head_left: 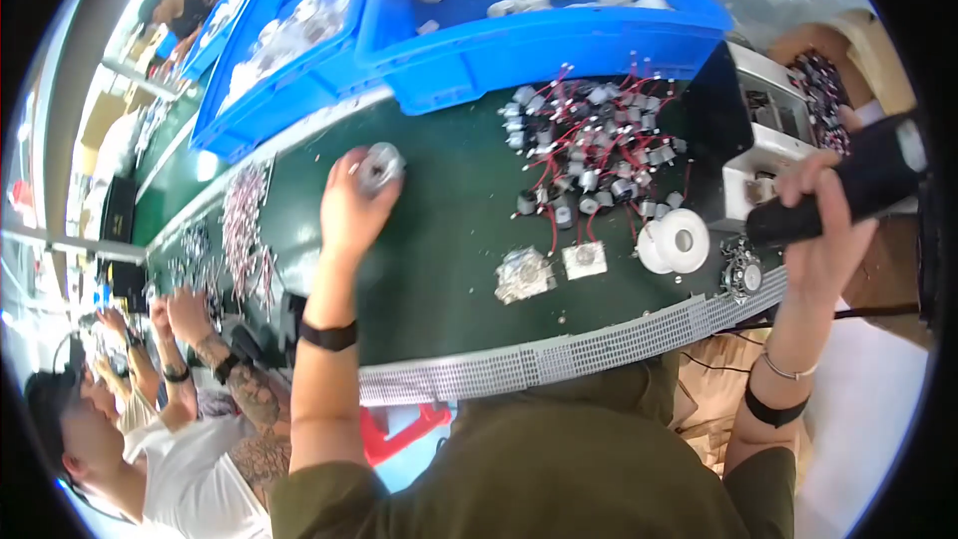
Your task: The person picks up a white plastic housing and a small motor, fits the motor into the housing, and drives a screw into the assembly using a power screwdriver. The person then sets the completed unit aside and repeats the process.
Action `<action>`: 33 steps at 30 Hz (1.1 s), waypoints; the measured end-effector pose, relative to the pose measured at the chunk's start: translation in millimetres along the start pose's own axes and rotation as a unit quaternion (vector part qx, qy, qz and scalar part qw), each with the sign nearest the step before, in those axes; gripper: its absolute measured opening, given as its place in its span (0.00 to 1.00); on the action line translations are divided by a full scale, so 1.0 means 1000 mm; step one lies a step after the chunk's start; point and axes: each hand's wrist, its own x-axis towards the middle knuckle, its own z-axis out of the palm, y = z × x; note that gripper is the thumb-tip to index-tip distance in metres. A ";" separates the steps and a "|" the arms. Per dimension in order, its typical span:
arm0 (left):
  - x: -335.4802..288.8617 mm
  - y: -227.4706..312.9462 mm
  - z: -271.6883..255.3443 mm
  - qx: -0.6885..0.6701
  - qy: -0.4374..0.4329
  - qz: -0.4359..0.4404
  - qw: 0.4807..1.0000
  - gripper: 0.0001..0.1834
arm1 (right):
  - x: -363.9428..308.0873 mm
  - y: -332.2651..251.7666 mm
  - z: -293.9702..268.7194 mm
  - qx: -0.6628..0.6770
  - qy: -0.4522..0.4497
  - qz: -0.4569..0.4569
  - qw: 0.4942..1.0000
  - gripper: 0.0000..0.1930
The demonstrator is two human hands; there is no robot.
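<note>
Holding a round, translucent part (381, 169) by its sides between thumb and fingers, the left hand (351, 212) occupies the left of centre of the frame, above a dark green work surface (439, 269). The right hand (830, 212), well apart from it at the right of the frame, is wrapped around a thick black cylinder (866, 180) lying obliquely across the palm. At the upper right of centre, a heap of small motors (589, 145) with red leads spreads over the green surface. Below the heap are two small silvery pieces (524, 275), side by side, and a white spool (679, 240); a metal wristwatch (741, 269) lies just to the right of the spool. A pale gridded strip (539, 363) follows the near edge. Blue bins (449, 75) containing whitish parts fill the top of the frame. Toward the left, a band of wired pieces (245, 225) lies on the surface; at the lower left, a co-worker in a white top (195, 474) has both hands raised.
</note>
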 end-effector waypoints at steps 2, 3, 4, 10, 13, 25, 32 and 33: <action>-0.006 -0.036 -0.015 0.024 -0.052 0.002 0.998 0.32 | 0.001 0.004 0.011 0.006 -0.005 -0.008 1.000 0.31; -0.001 -0.043 -0.021 0.059 -0.024 0.003 0.998 0.34 | 0.000 0.003 0.011 -0.001 0.005 -0.014 1.000 0.31; 0.006 -0.042 -0.029 0.097 0.007 0.001 0.995 0.36 | -0.001 0.002 0.012 -0.018 0.014 -0.011 1.000 0.32; 0.109 0.123 -0.050 -0.061 0.136 0.158 0.976 0.22 | -0.003 0.013 0.004 -0.047 0.037 -0.020 0.998 0.35; 0.213 0.155 0.009 0.075 -0.038 0.320 0.944 0.19 | 0.005 0.017 0.013 -0.071 0.022 -0.022 0.997 0.33; 0.303 0.113 0.103 0.215 -0.251 0.407 0.852 0.38 | 0.021 0.037 0.043 -0.200 0.239 -0.233 0.921 0.27; 0.262 0.108 0.080 0.091 -0.461 0.273 0.839 0.26 | -0.005 0.040 0.059 -0.270 -0.042 -0.102 0.957 0.12; 0.262 0.105 0.077 0.075 -0.474 0.252 0.840 0.26 | -0.004 0.046 0.059 -0.273 -0.039 -0.107 0.955 0.12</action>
